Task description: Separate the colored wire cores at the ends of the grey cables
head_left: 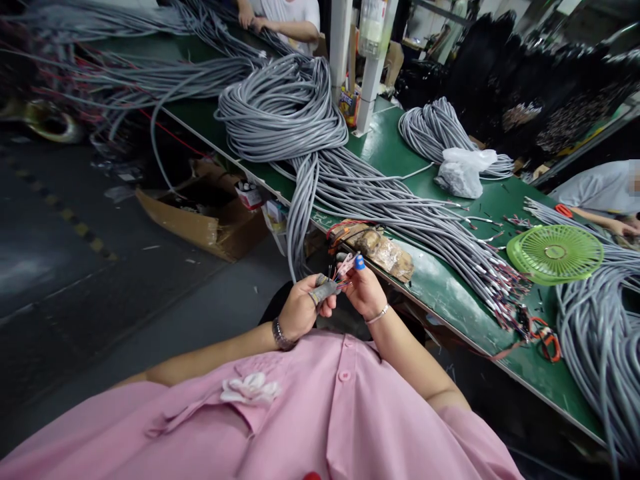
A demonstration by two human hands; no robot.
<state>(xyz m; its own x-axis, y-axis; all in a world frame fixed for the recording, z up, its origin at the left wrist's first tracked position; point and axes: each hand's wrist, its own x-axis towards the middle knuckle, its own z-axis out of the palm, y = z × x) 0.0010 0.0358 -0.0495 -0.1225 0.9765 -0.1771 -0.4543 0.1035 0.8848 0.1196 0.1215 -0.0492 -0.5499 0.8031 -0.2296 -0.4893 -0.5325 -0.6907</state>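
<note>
My left hand (300,310), with grey coverings on its fingers and a dark band at the wrist, is closed around the end of a grey cable, mostly hidden by the fingers. Thin coloured wires (340,283) fan out from that end towards my right hand (366,293). The fingers of my right hand are closed on these wires; one fingertip has a blue cover. Both hands are close together in front of my pink shirt, just off the table's edge. Grey cables (300,227) hang over this edge beyond my left hand.
A large cable coil (283,110) and long cable bundle lie on the green table (440,293). A tape-wrapped block (383,250) sits at the near edge. Further right are a green fan (555,253) and orange-handled scissors (547,340). A cardboard box (200,223) stands below. Two co-workers sit beyond.
</note>
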